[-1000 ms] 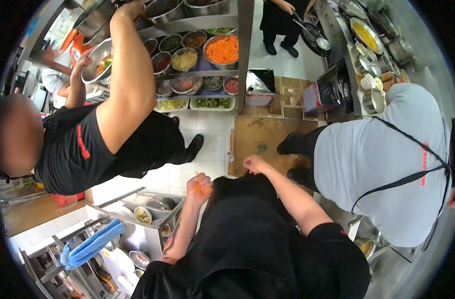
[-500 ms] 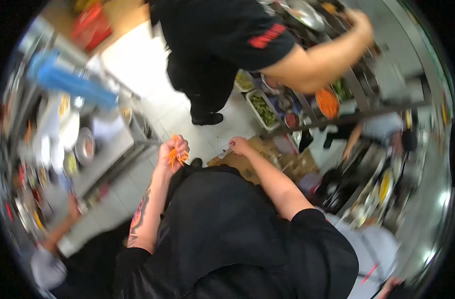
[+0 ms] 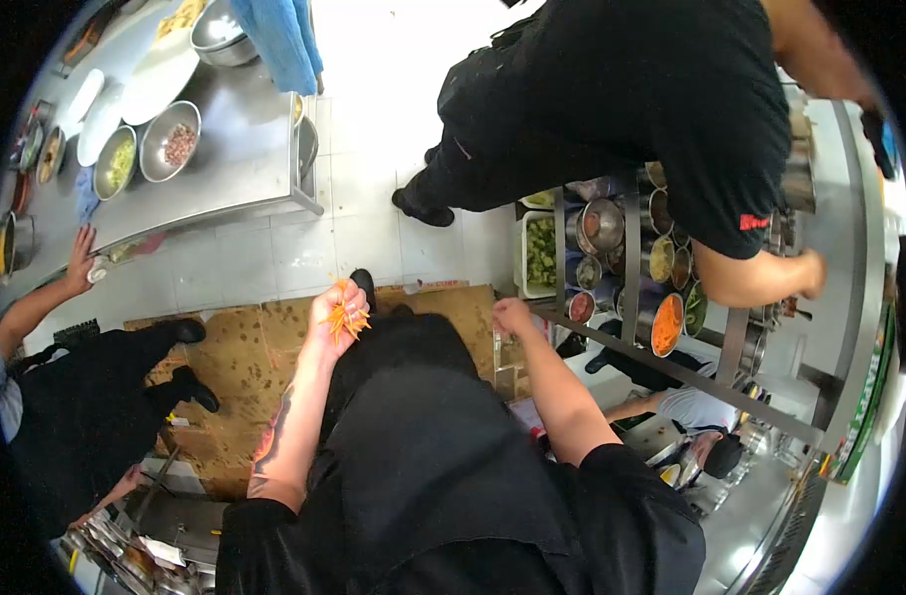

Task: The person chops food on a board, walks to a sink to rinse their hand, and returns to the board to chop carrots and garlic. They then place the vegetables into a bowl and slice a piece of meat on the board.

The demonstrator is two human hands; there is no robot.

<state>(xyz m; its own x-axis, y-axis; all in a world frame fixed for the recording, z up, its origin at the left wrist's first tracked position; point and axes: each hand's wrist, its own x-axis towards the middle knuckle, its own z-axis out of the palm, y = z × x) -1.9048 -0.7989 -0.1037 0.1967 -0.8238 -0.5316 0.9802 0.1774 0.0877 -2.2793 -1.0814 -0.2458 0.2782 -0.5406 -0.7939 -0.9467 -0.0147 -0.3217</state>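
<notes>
My left hand (image 3: 339, 309) is closed round a bunch of thin orange strips (image 3: 348, 319), whose ends stick out between the fingers. It is in front of my black apron, above the cardboard on the floor. My right hand (image 3: 513, 316) is raised to the right with its fingers curled; what it holds, if anything, is too small to make out. Close by it is the metal rack (image 3: 612, 342), which carries a bowl of orange shreds (image 3: 668, 322) and a white tray of green pieces (image 3: 540, 251).
A person in black (image 3: 612, 89) leans over the rack ahead. At left, another person (image 3: 66, 426) stands by a steel counter (image 3: 237, 149) with bowls. A third person (image 3: 706, 412) is beyond the rack. Cardboard (image 3: 245, 342) covers part of the tiled floor.
The view has turned and shifted: the rack and the person in black now sit further right, and the left counter shows larger and higher. My left hand still grips the orange strips.
</notes>
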